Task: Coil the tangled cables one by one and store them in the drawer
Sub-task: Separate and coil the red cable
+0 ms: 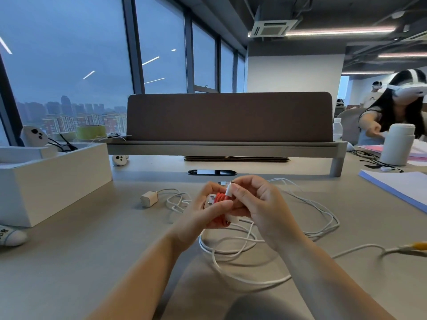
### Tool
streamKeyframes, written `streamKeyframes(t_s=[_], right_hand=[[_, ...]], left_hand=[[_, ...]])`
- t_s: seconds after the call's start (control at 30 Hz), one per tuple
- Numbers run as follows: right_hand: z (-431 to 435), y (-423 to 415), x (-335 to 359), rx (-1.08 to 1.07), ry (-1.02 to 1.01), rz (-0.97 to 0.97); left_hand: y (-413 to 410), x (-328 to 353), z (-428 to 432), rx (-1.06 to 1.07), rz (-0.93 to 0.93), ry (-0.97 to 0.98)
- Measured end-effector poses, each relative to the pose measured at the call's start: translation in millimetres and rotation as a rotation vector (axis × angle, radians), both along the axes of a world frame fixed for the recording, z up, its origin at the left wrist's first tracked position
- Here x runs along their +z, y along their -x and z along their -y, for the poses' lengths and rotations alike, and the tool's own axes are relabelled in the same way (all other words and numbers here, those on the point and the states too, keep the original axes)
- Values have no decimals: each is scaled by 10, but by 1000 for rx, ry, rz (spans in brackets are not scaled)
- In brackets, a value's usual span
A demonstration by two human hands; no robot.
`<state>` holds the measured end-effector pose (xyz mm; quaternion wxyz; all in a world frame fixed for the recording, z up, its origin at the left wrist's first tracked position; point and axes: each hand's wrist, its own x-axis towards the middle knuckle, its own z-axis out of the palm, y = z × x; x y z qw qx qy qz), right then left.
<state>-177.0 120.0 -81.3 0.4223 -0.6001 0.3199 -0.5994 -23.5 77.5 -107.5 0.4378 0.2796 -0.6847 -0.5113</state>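
Note:
My left hand (203, 215) grips a small coil of red cable (220, 200) above the desk. My right hand (258, 204) pinches that cable's white plug end (228, 190), with a metal tip sticking out to the left. Under and around both hands lies a tangle of white cables (245, 245) spread over the grey desk (80, 262). One white cable runs left to a small white charger block (149, 199). Another ends at the far right in a yellow and red connector (416, 247). No drawer is in view.
A white box (53, 181) stands at the left, with white controllers (120, 160) near it. A brown desk divider (228, 116) closes the back. A paper stack (397, 185) and a white bottle (397, 144) are at the right, where another person with a headset sits.

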Motion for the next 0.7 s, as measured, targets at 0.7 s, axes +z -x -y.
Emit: streamKeyframes(t_s=[0.7], right_hand=[[126,119,1,28,-281,61]], left_hand=[[-18,19,-23,13,-3,-37]])
